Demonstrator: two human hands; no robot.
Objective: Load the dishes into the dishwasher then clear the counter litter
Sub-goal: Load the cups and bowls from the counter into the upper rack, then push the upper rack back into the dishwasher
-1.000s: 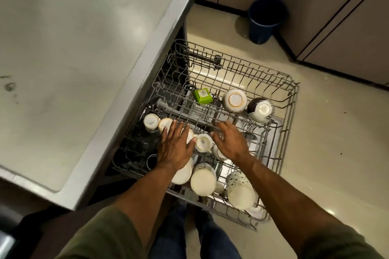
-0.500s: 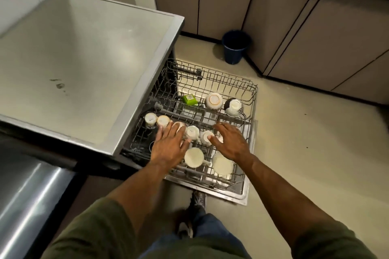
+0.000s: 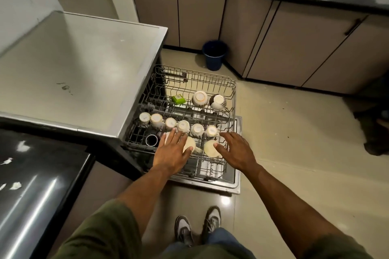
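Note:
The wire dishwasher rack (image 3: 231, 82) is pulled out over the open door (image 3: 236, 183). Several upturned white cups (image 3: 197, 129) stand in a row across its middle. Two bowls (image 3: 200, 98) and a green block (image 3: 178, 99) sit farther back. My left hand (image 3: 171, 151) hovers flat with spread fingers over a large white mug (image 3: 189, 145) at the rack's front. My right hand (image 3: 236, 150) is spread beside another white mug (image 3: 210, 149), holding nothing.
A steel counter (image 3: 80, 69) covers the dishwasher on the left, and a dark shiny surface (image 3: 31, 191) with paper scraps (image 3: 15, 185) lies nearer. A blue bin (image 3: 214, 54) stands by beige cabinets (image 3: 200, 6). My shoes (image 3: 197, 225) are on the tiled floor.
The camera has risen and pulled back, showing more of the room. Both hands have drawn back from the middle cup row to the front of the rack.

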